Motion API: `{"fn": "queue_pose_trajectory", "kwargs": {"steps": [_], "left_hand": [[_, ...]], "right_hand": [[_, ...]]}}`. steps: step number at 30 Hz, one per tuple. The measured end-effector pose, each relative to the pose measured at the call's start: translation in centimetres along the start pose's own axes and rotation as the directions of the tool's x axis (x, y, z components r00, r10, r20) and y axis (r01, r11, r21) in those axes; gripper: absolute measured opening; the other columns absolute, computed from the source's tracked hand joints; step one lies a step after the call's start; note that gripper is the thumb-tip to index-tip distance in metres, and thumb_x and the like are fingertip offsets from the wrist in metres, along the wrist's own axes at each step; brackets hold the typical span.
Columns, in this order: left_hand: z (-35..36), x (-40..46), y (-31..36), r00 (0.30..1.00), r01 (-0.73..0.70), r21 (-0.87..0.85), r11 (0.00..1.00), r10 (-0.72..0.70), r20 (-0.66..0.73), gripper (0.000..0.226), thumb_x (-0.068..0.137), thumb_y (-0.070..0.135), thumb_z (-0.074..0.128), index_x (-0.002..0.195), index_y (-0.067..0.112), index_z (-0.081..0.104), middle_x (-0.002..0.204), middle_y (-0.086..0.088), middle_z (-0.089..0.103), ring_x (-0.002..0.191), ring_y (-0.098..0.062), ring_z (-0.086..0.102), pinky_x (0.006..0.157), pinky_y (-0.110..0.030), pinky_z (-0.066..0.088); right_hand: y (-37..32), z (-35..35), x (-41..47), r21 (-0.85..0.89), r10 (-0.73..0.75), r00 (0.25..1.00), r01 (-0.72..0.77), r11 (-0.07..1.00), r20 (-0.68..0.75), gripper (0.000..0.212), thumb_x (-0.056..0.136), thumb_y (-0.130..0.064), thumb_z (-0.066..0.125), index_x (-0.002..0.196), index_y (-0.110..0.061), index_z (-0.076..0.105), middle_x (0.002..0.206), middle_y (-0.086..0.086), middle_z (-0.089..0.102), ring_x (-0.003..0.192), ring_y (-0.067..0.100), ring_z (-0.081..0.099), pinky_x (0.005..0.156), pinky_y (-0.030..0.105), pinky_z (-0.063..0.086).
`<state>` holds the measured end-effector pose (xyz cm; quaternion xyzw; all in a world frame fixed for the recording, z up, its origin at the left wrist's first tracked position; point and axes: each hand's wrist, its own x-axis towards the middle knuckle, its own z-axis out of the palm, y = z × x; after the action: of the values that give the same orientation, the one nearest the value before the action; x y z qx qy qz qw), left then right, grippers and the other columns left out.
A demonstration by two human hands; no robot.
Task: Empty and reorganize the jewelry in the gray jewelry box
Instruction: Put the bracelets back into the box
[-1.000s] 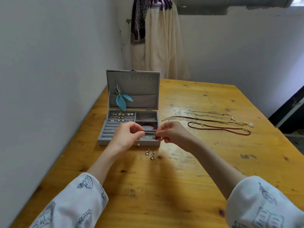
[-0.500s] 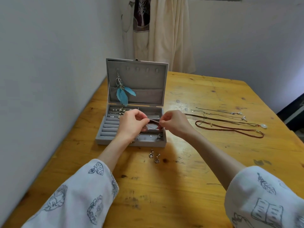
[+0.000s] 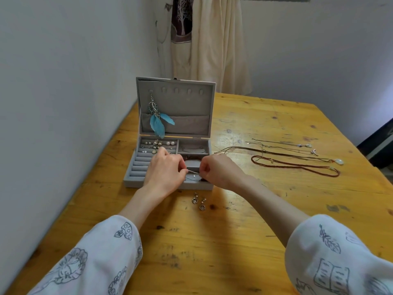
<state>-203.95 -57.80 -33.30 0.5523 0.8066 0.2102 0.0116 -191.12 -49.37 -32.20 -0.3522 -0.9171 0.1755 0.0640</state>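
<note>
Since the earlier frame the two hands had drifted a little lower over the box's front right compartment, the left hand (image 3: 164, 171) and right hand (image 3: 219, 170) each pinching an end of a thin silver chain (image 3: 193, 172) stretched between curled fingertips. Nearest lay a pair of earrings (image 3: 198, 202) on the wooden table (image 3: 191, 241), then the open gray jewelry box (image 3: 170, 145) under the hands, with necklaces (image 3: 297, 158) spread farther right. This looked like the emptying step; the next move likely called for lifting the chain clear without snagging and laying it straight beside the necklaces.
</note>
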Motion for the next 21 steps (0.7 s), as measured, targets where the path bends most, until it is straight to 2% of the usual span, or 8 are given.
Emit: {"fn": "queue_pose_trajectory", "kwargs": {"steps": [2, 6, 9, 11, 15, 18, 21], "left_hand": [[0.0, 0.0, 0.0, 0.999, -0.035, 0.076, 0.997, 0.034, 0.013, 0.019, 0.086, 0.034, 0.058, 0.096, 0.020, 0.066, 0.104, 0.000, 0.056, 0.107, -0.018, 0.039, 0.090, -0.031, 0.040], [0.2, 0.0, 0.1, 1.000, 0.000, 0.137, 0.991, -0.004, 0.025, 0.023, 0.087, 0.035, 0.057, 0.101, 0.020, 0.067, 0.110, -0.001, 0.050, 0.113, -0.019, 0.035, 0.093, -0.031, 0.036], [0.1, -0.1, 0.1, 0.999, 0.012, 0.154, 0.988, -0.018, 0.037, 0.026, 0.090, 0.035, 0.053, 0.106, 0.020, 0.066, 0.111, -0.003, 0.051, 0.112, -0.020, 0.036, 0.093, -0.032, 0.037], [0.0, -0.3, 0.1, 0.999, 0.017, 0.131, 0.991, -0.022, 0.039, 0.028, 0.091, 0.033, 0.050, 0.109, 0.019, 0.065, 0.111, -0.004, 0.052, 0.112, -0.020, 0.037, 0.093, -0.033, 0.038], [-0.5, -0.8, 0.9, 1.000, -0.011, 0.064, 0.998, 0.011, -0.005, 0.026, 0.092, 0.028, 0.048, 0.111, 0.018, 0.062, 0.108, -0.004, 0.052, 0.109, -0.019, 0.039, 0.091, -0.033, 0.040], [-0.5, -0.8, 2.7, 0.998, -0.069, 0.008, 0.998, 0.069, -0.006, 0.025, 0.092, 0.026, 0.048, 0.114, 0.019, 0.060, 0.109, -0.002, 0.052, 0.108, -0.016, 0.041, 0.090, -0.031, 0.040], [0.2, -0.7, 5.2, 0.989, -0.140, -0.021, 0.990, 0.141, 0.050, 0.029, 0.093, 0.026, 0.048, 0.120, 0.021, 0.056, 0.115, 0.000, 0.051, 0.110, -0.014, 0.042, 0.092, -0.030, 0.040]], "right_hand": [[-0.1, 0.2, -0.1, -0.028, -0.021, 1.000, 0.021, 0.999, 0.000, 0.013, 0.088, -0.014, 0.055, 0.090, -0.013, 0.067, 0.093, 0.004, 0.068, 0.087, 0.020, 0.060, 0.076, 0.034, 0.053], [0.0, 0.6, -0.3, -0.056, -0.057, 0.998, 0.056, 0.997, -0.018, 0.014, 0.088, -0.015, 0.055, 0.092, -0.012, 0.068, 0.096, 0.004, 0.066, 0.091, 0.019, 0.057, 0.079, 0.033, 0.052], [0.2, 0.4, -0.5, -0.008, -0.061, 0.998, 0.061, 0.998, -0.017, 0.017, 0.088, -0.010, 0.053, 0.090, -0.008, 0.070, 0.098, 0.006, 0.063, 0.091, 0.020, 0.056, 0.080, 0.031, 0.049], [0.3, 0.1, -0.8, 0.076, -0.048, 0.999, 0.050, 0.996, -0.023, 0.019, 0.088, -0.008, 0.051, 0.093, -0.005, 0.069, 0.100, 0.006, 0.063, 0.093, 0.019, 0.055, 0.080, 0.028, 0.045], [1.1, -0.8, -2.1, 0.229, 0.007, 0.997, 0.011, 0.973, -0.074, 0.020, 0.092, -0.017, 0.051, 0.102, -0.009, 0.067, 0.107, 0.003, 0.063, 0.087, 0.010, 0.049, 0.080, 0.023, 0.040], [2.6, -1.5, -3.4, 0.267, 0.050, 0.992, -0.017, 0.964, -0.116, 0.020, 0.093, -0.018, 0.051, 0.102, -0.010, 0.067, 0.106, 0.003, 0.064, 0.087, 0.010, 0.050, 0.082, 0.024, 0.042], [5.1, -2.4, -4.6, 0.288, 0.105, 0.985, -0.062, 0.956, -0.137, 0.021, 0.093, -0.018, 0.050, 0.101, -0.009, 0.067, 0.104, 0.004, 0.067, 0.091, 0.014, 0.057, 0.080, 0.024, 0.043]]}}
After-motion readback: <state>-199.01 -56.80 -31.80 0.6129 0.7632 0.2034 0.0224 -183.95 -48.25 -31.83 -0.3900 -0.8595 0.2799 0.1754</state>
